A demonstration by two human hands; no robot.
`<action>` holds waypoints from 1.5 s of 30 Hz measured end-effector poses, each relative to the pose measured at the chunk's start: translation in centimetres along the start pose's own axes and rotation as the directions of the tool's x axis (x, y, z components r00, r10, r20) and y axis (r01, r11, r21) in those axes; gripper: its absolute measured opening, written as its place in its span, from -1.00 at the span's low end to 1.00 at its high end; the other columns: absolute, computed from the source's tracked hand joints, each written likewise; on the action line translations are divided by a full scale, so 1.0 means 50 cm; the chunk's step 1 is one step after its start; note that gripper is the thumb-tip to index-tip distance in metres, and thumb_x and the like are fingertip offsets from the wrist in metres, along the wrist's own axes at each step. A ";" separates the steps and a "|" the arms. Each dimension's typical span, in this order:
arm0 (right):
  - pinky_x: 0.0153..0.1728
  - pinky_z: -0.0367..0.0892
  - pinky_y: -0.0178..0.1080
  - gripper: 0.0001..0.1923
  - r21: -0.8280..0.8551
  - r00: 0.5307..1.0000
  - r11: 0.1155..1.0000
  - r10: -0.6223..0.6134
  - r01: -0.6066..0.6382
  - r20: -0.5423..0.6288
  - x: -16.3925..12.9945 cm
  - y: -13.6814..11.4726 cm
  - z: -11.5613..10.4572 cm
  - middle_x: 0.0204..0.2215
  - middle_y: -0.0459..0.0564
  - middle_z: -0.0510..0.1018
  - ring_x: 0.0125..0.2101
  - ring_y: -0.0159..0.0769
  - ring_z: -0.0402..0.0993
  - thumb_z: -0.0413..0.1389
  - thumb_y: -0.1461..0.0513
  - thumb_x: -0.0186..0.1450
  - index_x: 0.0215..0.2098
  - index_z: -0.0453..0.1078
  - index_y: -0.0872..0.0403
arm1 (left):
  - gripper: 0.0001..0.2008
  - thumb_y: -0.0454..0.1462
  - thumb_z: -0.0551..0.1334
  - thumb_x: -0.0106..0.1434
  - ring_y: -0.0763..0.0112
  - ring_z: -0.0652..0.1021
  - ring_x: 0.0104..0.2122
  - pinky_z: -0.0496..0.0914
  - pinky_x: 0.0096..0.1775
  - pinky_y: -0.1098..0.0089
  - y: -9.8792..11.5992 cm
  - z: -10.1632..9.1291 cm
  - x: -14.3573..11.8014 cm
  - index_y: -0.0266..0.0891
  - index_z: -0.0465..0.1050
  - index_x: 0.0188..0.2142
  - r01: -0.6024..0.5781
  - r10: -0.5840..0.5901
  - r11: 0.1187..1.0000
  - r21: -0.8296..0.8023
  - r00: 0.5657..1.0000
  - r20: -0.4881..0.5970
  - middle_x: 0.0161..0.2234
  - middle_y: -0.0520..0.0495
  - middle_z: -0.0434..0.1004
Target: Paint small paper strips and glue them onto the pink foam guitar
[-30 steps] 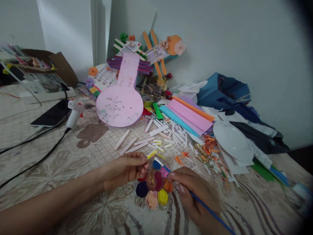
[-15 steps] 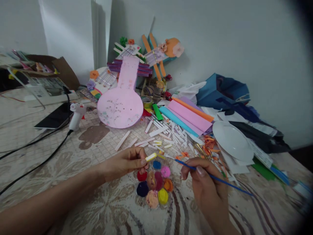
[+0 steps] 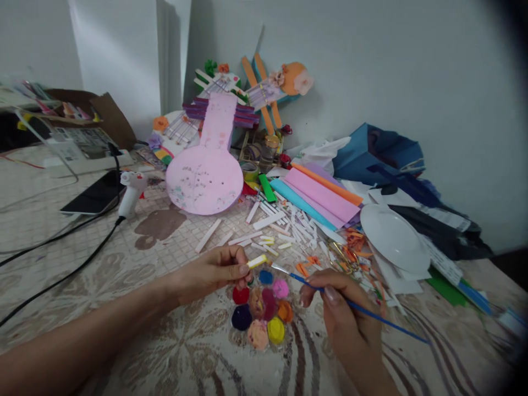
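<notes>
Between the thumb and fingers of my left hand (image 3: 223, 270) is a small white strip (image 3: 257, 261) with yellow paint along its edges. My right hand (image 3: 344, 308) grips a blue paintbrush (image 3: 367, 312) like a pen, its bristles close to the strip's far end. I cannot tell whether bristles and strip touch. Just below both hands sits a paint palette (image 3: 268, 303) with round wells of red, blue, pink, orange, yellow and other colours. Behind the strip, several loose white strips (image 3: 293, 223) lie scattered, a few of them marked yellow.
A pink guitar-shaped cutout (image 3: 205, 179) leans at the back among decorated pieces. At left are a white glue gun (image 3: 131, 193) with a black cord and a dark tablet (image 3: 93, 193). Coloured paper sheets (image 3: 319, 195), a white plate (image 3: 394, 239) and a blue bag (image 3: 377, 151) occupy the right.
The brush tip has shifted slightly down and left, and my right hand moved a little with it. My left hand keeps its hold on the strip. The whole view shifted slightly.
</notes>
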State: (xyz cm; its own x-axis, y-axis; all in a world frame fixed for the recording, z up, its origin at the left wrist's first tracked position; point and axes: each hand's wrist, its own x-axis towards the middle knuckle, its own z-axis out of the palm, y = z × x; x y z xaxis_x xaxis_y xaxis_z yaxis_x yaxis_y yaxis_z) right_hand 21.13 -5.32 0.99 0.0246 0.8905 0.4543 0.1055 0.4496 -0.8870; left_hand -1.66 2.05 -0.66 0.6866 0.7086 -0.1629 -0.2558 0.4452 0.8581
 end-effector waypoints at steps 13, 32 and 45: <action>-0.49 0.28 -0.26 -0.83 0.001 0.981 0.997 0.072 -0.073 -0.179 0.021 0.016 -0.021 -0.58 -0.10 0.45 -0.55 -0.38 0.38 -0.01 0.25 0.30 -0.31 0.42 0.07 | -0.81 -0.21 0.26 0.14 0.52 0.33 -0.52 0.23 -0.46 0.49 0.047 -0.024 0.004 -0.29 0.33 -0.46 -0.131 0.342 0.738 0.662 0.918 -0.199 -0.54 0.06 0.35; -0.52 0.27 -0.31 -0.85 0.057 0.966 0.980 0.196 -0.189 -0.168 0.036 0.039 -0.035 -0.57 -0.11 0.45 -0.54 -0.40 0.36 0.02 0.21 0.29 -0.33 0.41 0.07 | -0.88 -0.27 0.15 0.17 0.40 0.45 -0.48 0.27 -0.43 0.44 0.068 -0.072 0.042 -0.26 0.41 -0.43 0.031 0.570 0.208 0.978 0.809 -0.146 -0.47 -0.04 0.48; -0.51 0.27 -0.30 -0.86 0.056 0.959 0.974 0.224 -0.218 -0.172 0.040 0.036 -0.039 -0.57 -0.11 0.46 -0.56 -0.41 0.36 0.02 0.22 0.28 -0.32 0.40 0.09 | -0.85 -0.38 0.08 0.24 0.22 0.41 -0.25 0.27 -0.19 0.26 0.059 -0.084 0.101 -0.26 0.41 -0.39 0.047 0.548 -0.179 0.983 0.835 0.060 -0.33 -0.15 0.45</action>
State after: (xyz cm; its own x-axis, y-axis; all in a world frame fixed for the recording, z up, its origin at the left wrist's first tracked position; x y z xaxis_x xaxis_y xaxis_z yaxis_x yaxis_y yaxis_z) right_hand 23.28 -2.85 0.48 0.2181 0.9430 0.2513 0.0416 0.2483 -0.9678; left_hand -1.80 9.23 -1.01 0.4739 0.8021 0.3634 0.7466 -0.5848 0.3172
